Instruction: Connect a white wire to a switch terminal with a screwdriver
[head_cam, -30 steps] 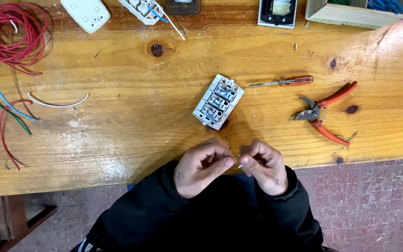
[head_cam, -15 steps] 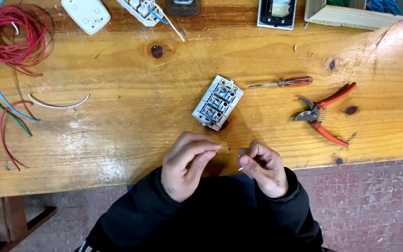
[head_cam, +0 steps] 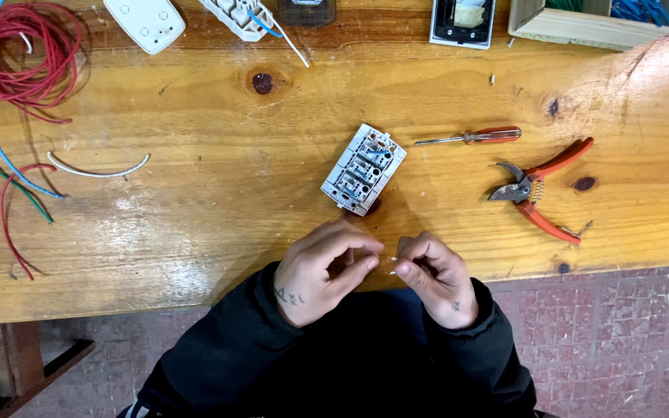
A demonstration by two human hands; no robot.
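A varnished, knotty wooden workbench (head_cam: 195, 224) — beneath it, a reddish brick-tile floor (head_cam: 605, 340).

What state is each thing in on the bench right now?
Left hand: fingers pinched on a small white wire piece.
Right hand: fingers pinched on the same piece.
Switch module: lying flat, untouched.
Pruning shears: open, lying flat.
Screwdriver: lying flat, unused.
Red wire: coiled.
White wire offcut: loose, curved.
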